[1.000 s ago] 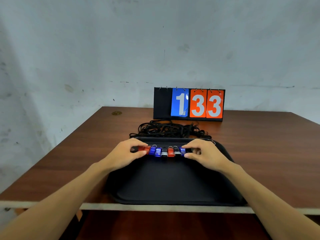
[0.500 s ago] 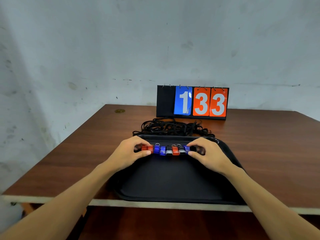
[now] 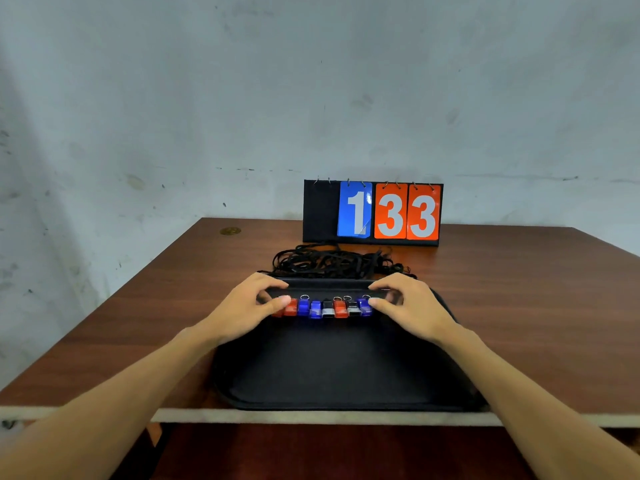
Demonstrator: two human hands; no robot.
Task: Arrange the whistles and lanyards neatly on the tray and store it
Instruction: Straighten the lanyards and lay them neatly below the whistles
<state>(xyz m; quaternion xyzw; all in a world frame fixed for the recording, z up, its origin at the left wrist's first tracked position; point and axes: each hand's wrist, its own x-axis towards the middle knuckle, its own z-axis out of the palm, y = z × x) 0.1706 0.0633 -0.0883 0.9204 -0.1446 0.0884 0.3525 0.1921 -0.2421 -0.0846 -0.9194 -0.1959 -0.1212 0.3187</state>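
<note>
Both ends of the row of whistles [image 3: 327,308] are pinched by your left hand [image 3: 247,308] and right hand [image 3: 407,306], likely squeezing it straight along the tray's [image 3: 346,372] far edge; lanyards [image 3: 329,261] lie behind.

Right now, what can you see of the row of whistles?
The whistles lie side by side in one tight row across the far part of the black tray. They look like shiny plastic in red, blue and black-and-silver, and several have small metal rings. The left hand and right hand hold the row's ends.
</note>
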